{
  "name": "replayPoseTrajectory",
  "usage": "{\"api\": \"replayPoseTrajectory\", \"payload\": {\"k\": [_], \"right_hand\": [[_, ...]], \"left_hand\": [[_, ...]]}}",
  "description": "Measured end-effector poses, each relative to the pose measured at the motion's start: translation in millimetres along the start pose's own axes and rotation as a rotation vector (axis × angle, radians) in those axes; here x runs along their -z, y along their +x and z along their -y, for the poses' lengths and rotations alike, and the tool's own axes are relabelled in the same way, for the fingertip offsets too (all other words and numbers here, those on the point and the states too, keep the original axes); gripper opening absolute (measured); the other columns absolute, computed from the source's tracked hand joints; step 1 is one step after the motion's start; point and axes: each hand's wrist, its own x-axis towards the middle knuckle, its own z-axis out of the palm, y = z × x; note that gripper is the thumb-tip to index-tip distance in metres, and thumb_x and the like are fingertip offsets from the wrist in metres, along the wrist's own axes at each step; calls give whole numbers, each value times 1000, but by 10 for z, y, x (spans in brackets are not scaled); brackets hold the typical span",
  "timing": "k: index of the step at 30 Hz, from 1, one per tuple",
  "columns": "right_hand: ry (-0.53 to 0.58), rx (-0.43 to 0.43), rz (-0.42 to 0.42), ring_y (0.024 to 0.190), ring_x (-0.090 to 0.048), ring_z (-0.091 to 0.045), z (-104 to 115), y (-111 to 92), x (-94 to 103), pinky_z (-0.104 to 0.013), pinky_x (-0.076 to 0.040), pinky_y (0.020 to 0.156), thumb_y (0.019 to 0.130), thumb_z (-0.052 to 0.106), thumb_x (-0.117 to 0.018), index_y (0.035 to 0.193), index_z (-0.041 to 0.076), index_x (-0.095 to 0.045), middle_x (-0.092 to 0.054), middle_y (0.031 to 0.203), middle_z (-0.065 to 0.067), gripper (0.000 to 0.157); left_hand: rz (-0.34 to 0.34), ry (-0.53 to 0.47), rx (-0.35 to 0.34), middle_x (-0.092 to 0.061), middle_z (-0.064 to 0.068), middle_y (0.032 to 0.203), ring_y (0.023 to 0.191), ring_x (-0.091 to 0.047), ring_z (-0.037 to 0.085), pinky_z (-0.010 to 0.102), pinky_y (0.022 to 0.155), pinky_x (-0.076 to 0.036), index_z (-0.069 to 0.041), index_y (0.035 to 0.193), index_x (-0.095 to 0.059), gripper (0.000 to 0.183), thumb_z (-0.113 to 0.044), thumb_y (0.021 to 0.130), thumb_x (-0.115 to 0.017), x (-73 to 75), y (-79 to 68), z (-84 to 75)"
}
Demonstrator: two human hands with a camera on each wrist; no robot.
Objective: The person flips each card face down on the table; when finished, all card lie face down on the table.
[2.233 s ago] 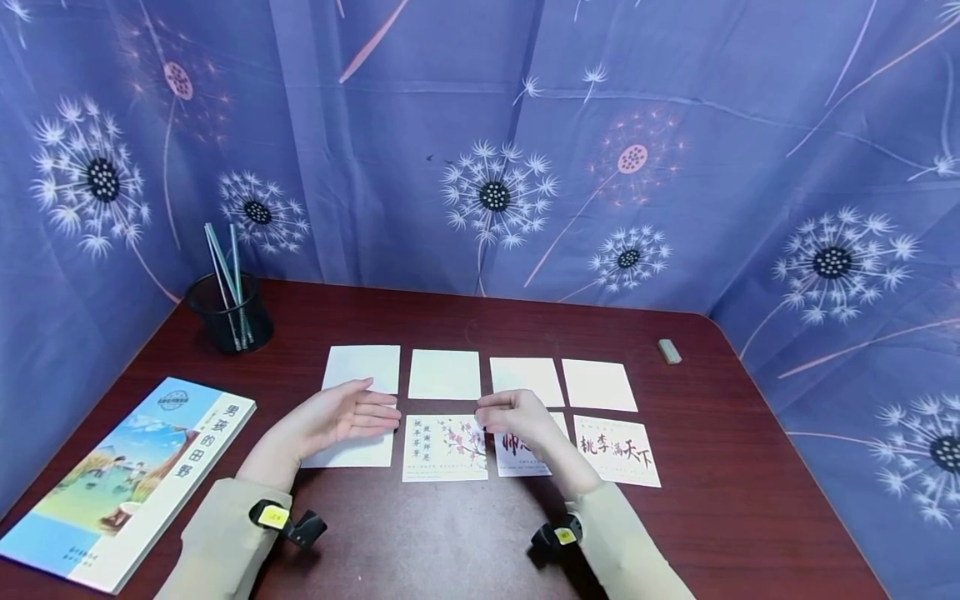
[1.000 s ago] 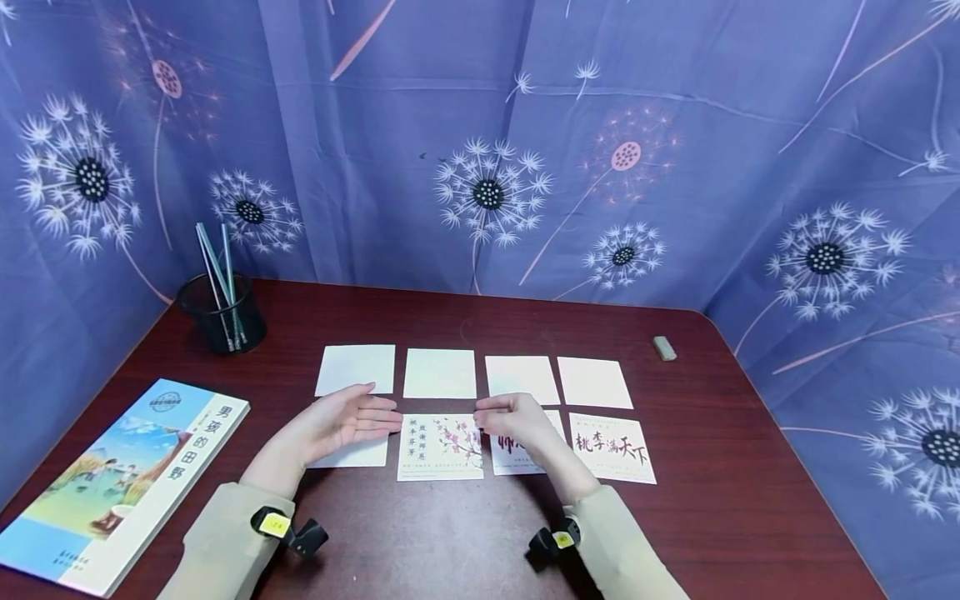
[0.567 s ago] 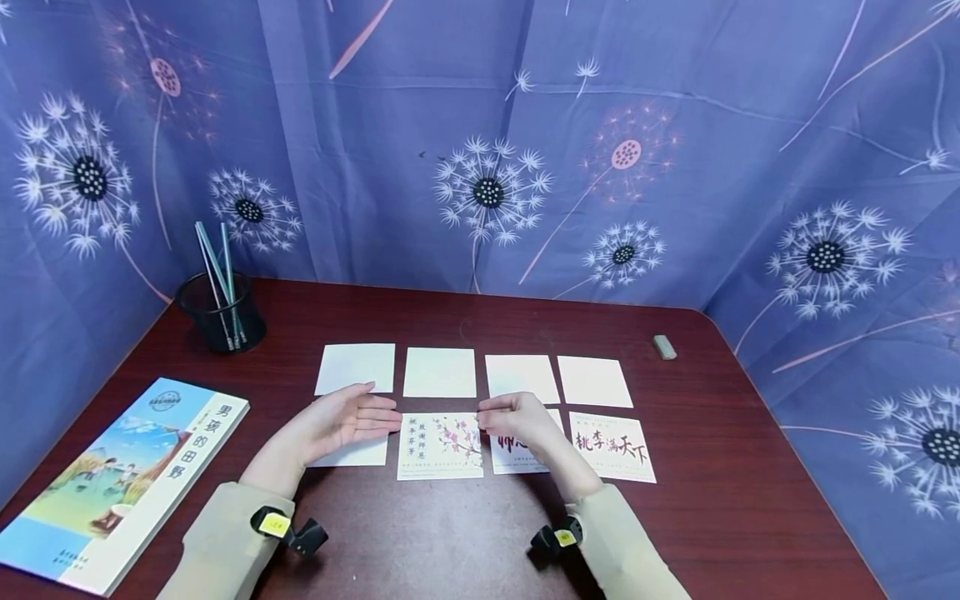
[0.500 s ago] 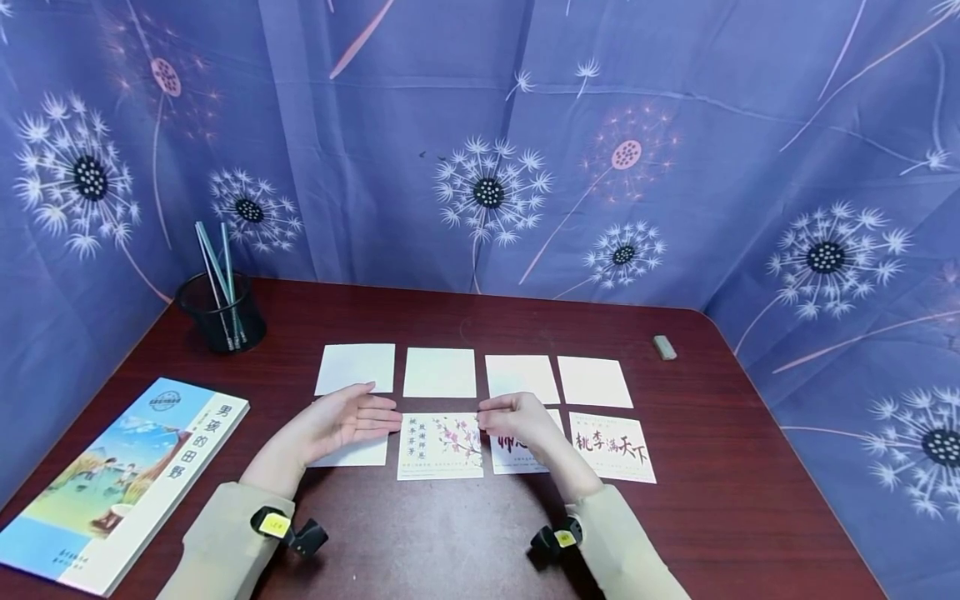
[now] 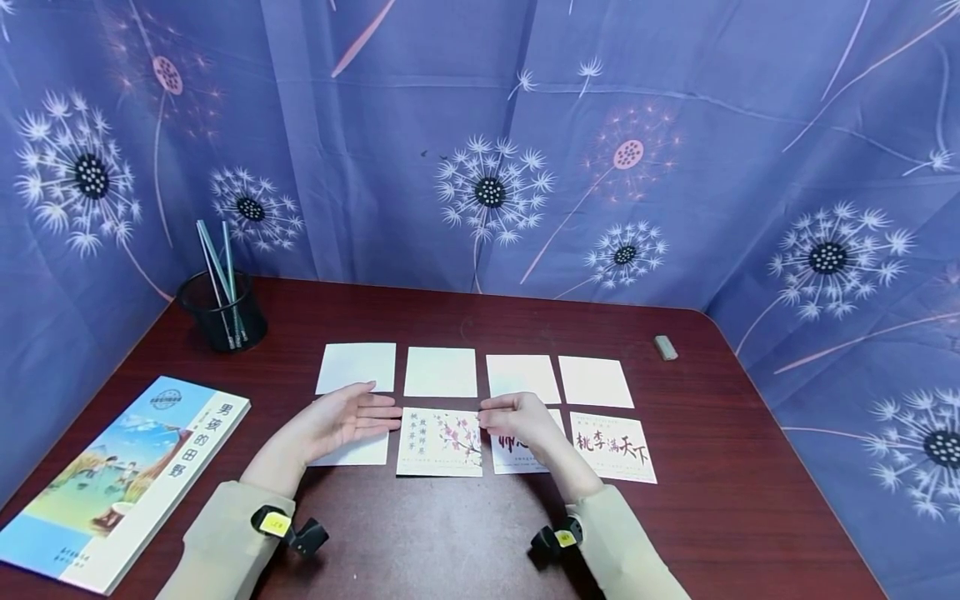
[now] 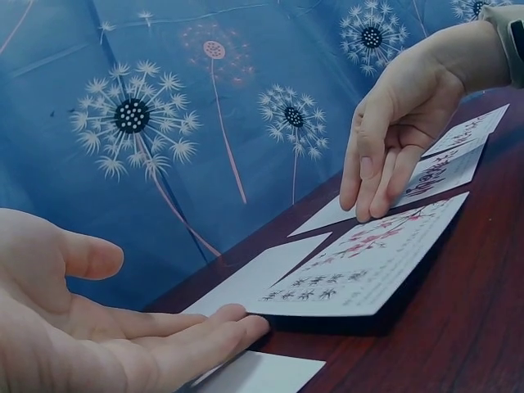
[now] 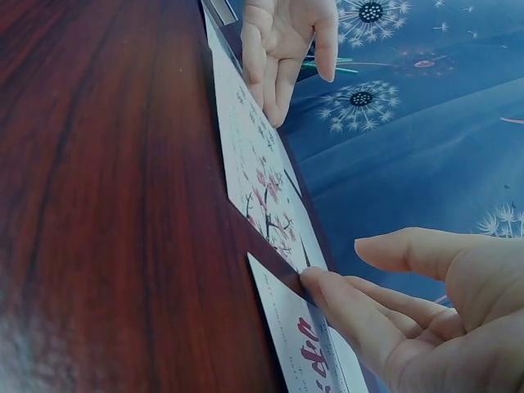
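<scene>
A white card with pink blossoms and black characters (image 5: 442, 446) sits between my two hands, raised slightly, with a dark shadow under its near edge. My left hand (image 5: 348, 422) has straight fingers, their tips right at the card's left edge. At its right edge are the straight fingertips of my right hand (image 5: 521, 421); both thumbs stand apart from the card. In the left wrist view the blossom card (image 6: 360, 270) tilts above the table. Below my right hand lies a card with dark red calligraphy (image 5: 517, 462), partly hidden. A blank white card (image 5: 360, 452) is partly covered by my left hand.
Several blank white cards (image 5: 440, 372) form a row behind. Another card with red calligraphy (image 5: 613, 447) lies at the right. A book (image 5: 123, 483) and a black mesh pen holder (image 5: 223, 321) stand left; an eraser (image 5: 665, 347) is at the back right.
The blossom card has risen slightly off the table between my hands, its shadow now showing along the near edge. Earlier it lay flat, and the hands have hardly moved.
</scene>
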Motion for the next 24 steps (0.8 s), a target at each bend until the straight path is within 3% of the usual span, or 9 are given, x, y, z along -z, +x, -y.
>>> {"api": "replayPoseTrajectory", "payload": {"k": [8,15,20,24], "right_hand": [[15,-1,8,91,-71,-20,-5,13,2,-36,-59,86,87,3,-67,117,-18,-60,-69,108,-29,38],[15,-2,3,89,-71,-18,-14,16,-4,-36,-59,86,87,4,-67,117,-18,-60,-70,105,-27,38],[14,3,1,88,-71,-18,-17,18,-6,-35,-59,85,87,5,-66,117,-18,-60,-71,104,-27,39],[15,-6,-13,85,-71,-17,-33,28,-9,-35,-59,84,86,6,-67,116,-17,-62,-72,101,-25,38]], "left_hand": [[2,-5,-10,-16,39,154,119,-61,27,32,103,-50,19,147,-13,64,-30,108,-26,-14,19,31],[-8,-14,-30,-19,38,153,115,-59,16,25,103,-48,19,146,-17,63,-29,107,-29,-24,72,91],[-33,-17,-26,-20,39,152,116,-57,17,29,107,-45,15,147,-10,61,-26,107,-28,-62,99,113],[3,-3,-20,-19,41,151,119,-57,21,31,108,-45,17,147,-10,61,-26,107,-26,-83,98,98]]}}
